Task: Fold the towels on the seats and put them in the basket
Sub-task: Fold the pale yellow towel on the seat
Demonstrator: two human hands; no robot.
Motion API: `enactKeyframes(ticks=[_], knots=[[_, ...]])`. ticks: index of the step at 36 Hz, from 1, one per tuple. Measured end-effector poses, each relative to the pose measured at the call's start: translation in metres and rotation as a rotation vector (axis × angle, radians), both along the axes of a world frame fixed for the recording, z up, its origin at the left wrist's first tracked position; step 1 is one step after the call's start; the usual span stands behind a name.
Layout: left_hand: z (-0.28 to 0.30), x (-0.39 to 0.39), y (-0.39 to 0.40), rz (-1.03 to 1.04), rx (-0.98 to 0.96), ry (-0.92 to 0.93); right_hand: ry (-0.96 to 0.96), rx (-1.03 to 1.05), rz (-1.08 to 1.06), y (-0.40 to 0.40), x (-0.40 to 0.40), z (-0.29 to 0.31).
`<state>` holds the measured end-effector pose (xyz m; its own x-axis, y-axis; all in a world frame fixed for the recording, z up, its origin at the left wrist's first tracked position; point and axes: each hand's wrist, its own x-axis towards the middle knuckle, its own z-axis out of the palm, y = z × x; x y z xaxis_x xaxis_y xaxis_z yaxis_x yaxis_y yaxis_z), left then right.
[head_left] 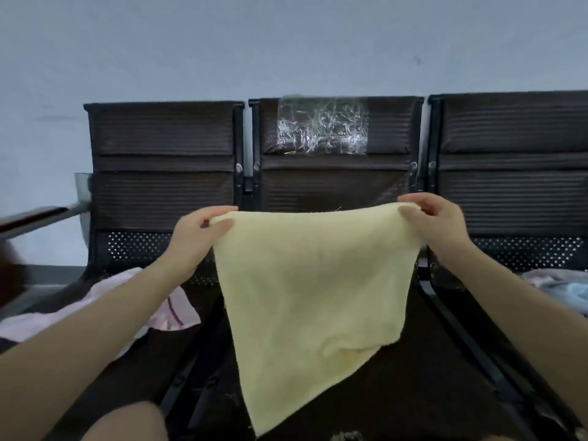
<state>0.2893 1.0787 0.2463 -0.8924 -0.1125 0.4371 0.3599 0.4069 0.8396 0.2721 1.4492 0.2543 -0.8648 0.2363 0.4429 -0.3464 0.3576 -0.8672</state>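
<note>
You hold the yellow towel (pixel 313 281) up over the middle seat (pixel 334 183), left hand (pixel 197 237) and right hand (pixel 439 224) each pinching a top corner, so it hangs flat, likely for folding; no basket is visible.

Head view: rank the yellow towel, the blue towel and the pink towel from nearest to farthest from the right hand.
1. Yellow towel: top corner pinched in the right hand.
2. Blue towel: on the right seat, below that hand.
3. Pink towel: far side, on the left seat.
</note>
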Motion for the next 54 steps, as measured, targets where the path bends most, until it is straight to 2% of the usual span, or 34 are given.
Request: enactKeyframes(ticks=[8, 13, 18, 24, 31, 36, 45, 48, 54], knots=[[0.048, 0.036, 0.001, 0.074, 0.288, 0.155, 0.086, -0.139, 0.041, -0.014, 0.031, 0.059], [0.079, 0.043, -0.001, 0.025, 0.508, 0.215, 0.096, -0.373, 0.131, -0.019, 0.04, 0.093], [0.095, 0.041, -0.007, -0.058, 0.651, 0.16, 0.045, -0.495, 0.268, -0.022, 0.041, 0.112], [0.055, 0.012, -0.013, 0.005, 0.593, 0.033, -0.1, -0.385, 0.213, -0.015, 0.022, 0.077], [-0.052, -0.036, -0.015, 0.07, 0.324, -0.2, -0.439, -0.2, 0.091, -0.005, -0.033, -0.025], [-0.12, -0.062, -0.008, 0.135, 0.226, -0.348, -0.604, -0.202, 0.086, -0.012, -0.058, -0.089], [-0.177, -0.132, -0.004, 0.23, 0.077, -0.416, -0.523, 0.017, -0.071, -0.019, -0.121, -0.164], [-0.192, -0.153, -0.002, 0.255, -0.048, -0.421, -0.502, 0.087, -0.125, -0.023, -0.139, -0.179], [-0.226, -0.145, 0.001, 0.194, -0.24, -0.714, -0.684, 0.202, -0.149, -0.035, -0.14, -0.206]])
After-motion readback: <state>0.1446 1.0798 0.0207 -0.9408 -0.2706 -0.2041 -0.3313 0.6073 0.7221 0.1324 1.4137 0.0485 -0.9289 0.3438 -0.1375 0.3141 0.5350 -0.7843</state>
